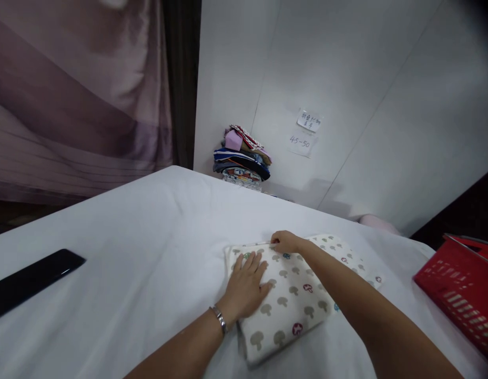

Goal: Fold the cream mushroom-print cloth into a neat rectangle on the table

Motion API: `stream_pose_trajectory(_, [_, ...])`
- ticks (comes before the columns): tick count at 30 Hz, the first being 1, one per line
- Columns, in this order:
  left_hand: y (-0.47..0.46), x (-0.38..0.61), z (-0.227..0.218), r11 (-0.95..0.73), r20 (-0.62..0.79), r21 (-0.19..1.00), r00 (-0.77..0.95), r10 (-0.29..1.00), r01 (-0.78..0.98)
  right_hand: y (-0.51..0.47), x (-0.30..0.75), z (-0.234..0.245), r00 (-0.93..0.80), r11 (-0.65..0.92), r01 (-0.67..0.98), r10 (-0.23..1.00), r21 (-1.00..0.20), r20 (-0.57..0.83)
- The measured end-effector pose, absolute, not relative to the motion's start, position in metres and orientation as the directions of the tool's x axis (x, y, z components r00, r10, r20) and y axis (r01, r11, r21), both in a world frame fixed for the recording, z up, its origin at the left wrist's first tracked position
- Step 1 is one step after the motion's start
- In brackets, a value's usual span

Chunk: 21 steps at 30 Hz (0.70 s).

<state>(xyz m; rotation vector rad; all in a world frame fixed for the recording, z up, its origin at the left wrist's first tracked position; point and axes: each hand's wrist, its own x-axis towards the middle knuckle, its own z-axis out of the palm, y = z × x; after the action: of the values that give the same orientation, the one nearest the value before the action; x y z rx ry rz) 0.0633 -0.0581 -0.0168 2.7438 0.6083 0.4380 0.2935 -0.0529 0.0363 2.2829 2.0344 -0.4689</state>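
Note:
A folded cream cloth with a mushroom print (295,300) lies on the white-covered table (129,252), right of centre. My left hand (246,284) rests flat on its near left part, fingers stretched out, a bracelet on the wrist. My right hand (285,241) reaches over the cloth to its far edge, and its fingers are curled and pinch that edge.
A stack of folded colourful clothes (242,158) sits at the table's far edge against the white wall. A red plastic basket (460,295) stands at the right edge. A black phone (29,281) lies at the left. Two paper notes (307,131) hang on the wall.

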Motion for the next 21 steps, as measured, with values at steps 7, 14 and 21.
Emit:
stream_pose_trajectory(7, [-0.058,0.064,-0.018,-0.868,0.238,0.347,0.861,0.449,0.356,-0.045,0.288,0.048,0.116,-0.178,0.973,0.927,-0.147,-0.356])
stream_pose_trajectory(14, [-0.058,0.064,-0.021,-0.868,0.246,0.348,0.859,0.449,0.354,-0.053,0.289,0.048,0.119,-0.172,0.972,0.948,-0.159,-0.294])
stream_pose_trajectory(21, [-0.058,0.064,-0.020,-0.870,0.245,0.340,0.860,0.447,0.356,-0.054,0.288,0.047,0.069,-0.117,0.978,0.964,-0.175,-0.258])
